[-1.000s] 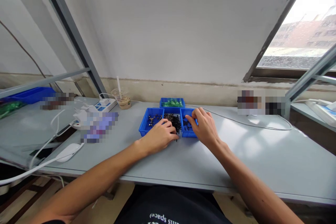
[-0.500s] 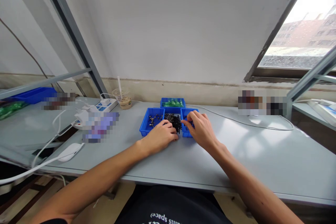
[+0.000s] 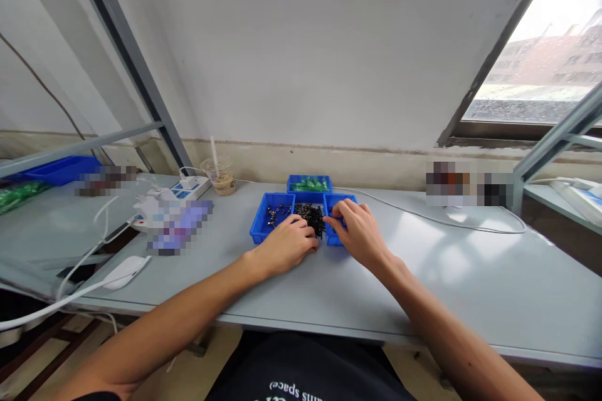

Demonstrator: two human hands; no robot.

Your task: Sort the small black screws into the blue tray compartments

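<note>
My left hand [image 3: 292, 242] rests at the near side of the middle blue tray, fingers curled over a heap of small dark screw-like parts [image 3: 314, 218]. Whatever those fingers hold is hidden. Over the right blue tray [image 3: 333, 239], my right hand [image 3: 356, 223] has its thumb and fingers drawn together; its fingertips and anything in them cannot be made out. To the left, another blue tray [image 3: 258, 232] holds several loose small metal parts [image 3: 273, 217], beside my left hand. Behind these trays is a blue tray [image 3: 290, 180] with green pieces [image 3: 311, 184].
A plastic cup with a straw [image 3: 224, 180] stands at the back left, near power strips [image 3: 190, 187] with plugs and white cables. A white device [image 3: 126, 272] lies at the front left. A grey cable [image 3: 423, 217] crosses the table on the right.
Only a slight shift of my right hand's fingers and thumb shows over the right tray. My left hand and the trays stay in the same place.
</note>
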